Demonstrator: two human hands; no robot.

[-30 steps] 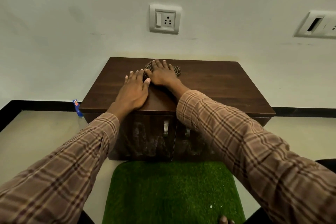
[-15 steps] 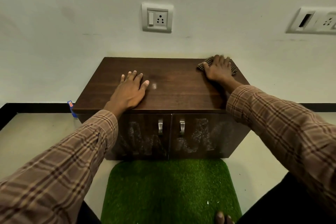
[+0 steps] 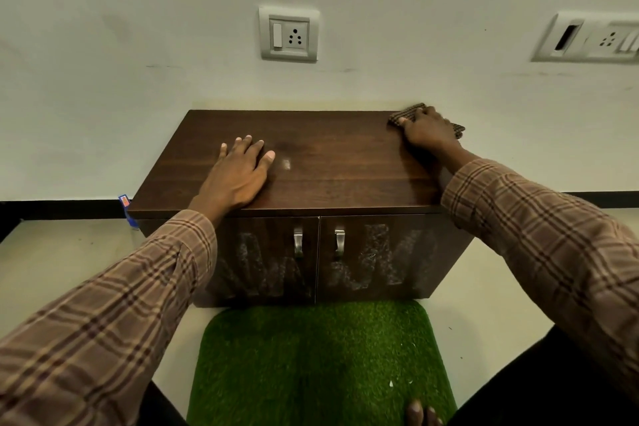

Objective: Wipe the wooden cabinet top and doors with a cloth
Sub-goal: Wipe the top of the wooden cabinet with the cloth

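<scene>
Standing against the pale wall point(image 3: 103, 45), the wooden cabinet point(image 3: 311, 162) is the largest thing in view, low and dark brown, its flat top facing the camera. Both of its doors point(image 3: 370, 259) are closed, so whatever it holds cannot be seen; each door carries whitish smeared streaks and a small metal handle point(image 3: 298, 241) near the middle seam. On the floor in front lies a green turf mat point(image 3: 321, 363), its far edge touching the cabinet's base. Two arms in brown plaid sleeves point(image 3: 114, 304) reach in from either side.

On the wall above hang a switch-and-socket plate point(image 3: 289, 34) and, far to the right, a wider plate point(image 3: 587, 38).

The left hand point(image 3: 238, 173) lies flat, palm down, on the front left part of the top, fingers spread and holding nothing. The right hand point(image 3: 427, 130) presses down on the cloth point(image 3: 406, 113) at the far right corner of the top, fingers curled over it; the checked fabric shows on both sides of the hand. A small pale mark point(image 3: 286, 164) sits on the top just beside the left thumb. A small blue object point(image 3: 126, 207) stands by the cabinet's left side at the skirting.
</scene>
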